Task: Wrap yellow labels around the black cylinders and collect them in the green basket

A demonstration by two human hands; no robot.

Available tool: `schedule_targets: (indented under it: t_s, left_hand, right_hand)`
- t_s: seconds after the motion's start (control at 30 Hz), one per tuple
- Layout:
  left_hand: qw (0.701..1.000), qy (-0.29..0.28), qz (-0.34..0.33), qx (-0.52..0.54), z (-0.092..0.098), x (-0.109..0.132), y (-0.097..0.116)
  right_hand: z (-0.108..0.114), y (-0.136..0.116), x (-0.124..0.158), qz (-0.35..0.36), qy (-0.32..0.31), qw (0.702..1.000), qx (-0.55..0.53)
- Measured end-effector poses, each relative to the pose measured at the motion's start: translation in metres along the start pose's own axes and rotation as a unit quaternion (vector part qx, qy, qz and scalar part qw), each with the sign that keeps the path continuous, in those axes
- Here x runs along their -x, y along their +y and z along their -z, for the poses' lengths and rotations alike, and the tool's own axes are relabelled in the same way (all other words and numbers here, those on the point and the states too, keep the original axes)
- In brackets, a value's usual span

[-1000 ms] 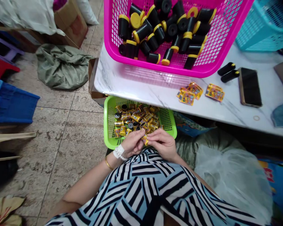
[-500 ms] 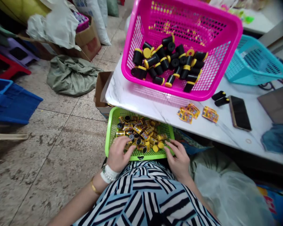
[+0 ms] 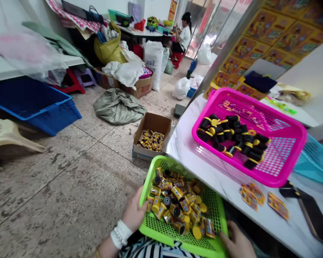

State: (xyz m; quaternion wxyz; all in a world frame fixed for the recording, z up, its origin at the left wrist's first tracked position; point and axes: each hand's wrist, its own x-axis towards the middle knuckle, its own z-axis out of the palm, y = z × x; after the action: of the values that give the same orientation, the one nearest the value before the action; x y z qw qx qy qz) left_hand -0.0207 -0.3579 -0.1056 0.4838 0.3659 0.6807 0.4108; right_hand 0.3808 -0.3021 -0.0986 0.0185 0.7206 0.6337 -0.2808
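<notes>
A green basket, full of small yellow-labelled cylinders with black or yellow ends, is tilted over my lap. My left hand grips its left side, thumb over the rim. At its lower right corner, my right hand holds the rim; part of that hand is cut off by the frame's edge. Beyond the basket, a cardboard box on the floor contains many similar cylinders. A pink basket with black, yellow-ended cylinders rests on the white table.
Orange labels and a phone lie on the table, near a light-blue basket. A blue crate, a grey-green sack and a cream stool are at the left. A person sits far back.
The view has swung up and left, showing the box's contents. Both hands have moved from the green basket's near edge to its sides and now grip it; the basket is lifted and tilted.
</notes>
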Motion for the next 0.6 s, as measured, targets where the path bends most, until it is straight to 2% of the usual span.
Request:
schedule_targets:
  t_s: [0.07, 0.17, 0.27, 0.37, 0.47, 0.53, 0.6]
  left_hand:
    - [1.0, -0.014, -0.002, -0.005, 0.005, -0.008, 0.003]
    - [0.999, -0.03, -0.003, -0.032, 0.018, -0.023, 0.006]
    - [0.998, -0.025, -0.008, -0.053, 0.042, -0.036, -0.002]
    - [0.995, -0.01, 0.005, -0.097, 0.064, -0.052, -0.018]
    - [0.991, -0.01, 0.012, -0.136, 0.072, -0.063, -0.033]
    - [0.985, 0.002, 0.003, -0.172, 0.068, -0.061, -0.04]
    - [0.978, 0.035, -0.004, -0.207, 0.059, -0.053, -0.043]
  right_hand:
    - [0.013, -0.015, -0.001, 0.006, -0.016, 0.994, 0.112]
    - [0.035, -0.055, 0.005, 0.01, -0.042, 0.974, 0.222]
    - [0.052, -0.103, 0.017, 0.016, -0.09, 0.962, 0.258]
    - [0.061, -0.139, 0.023, 0.02, -0.08, 0.958, 0.276]
    - [0.066, -0.155, 0.028, -0.006, -0.053, 0.961, 0.27]
    - [0.074, -0.158, 0.033, -0.003, -0.032, 0.963, 0.266]
    - [0.09, -0.155, 0.036, 0.033, 0.024, 0.972, 0.231]
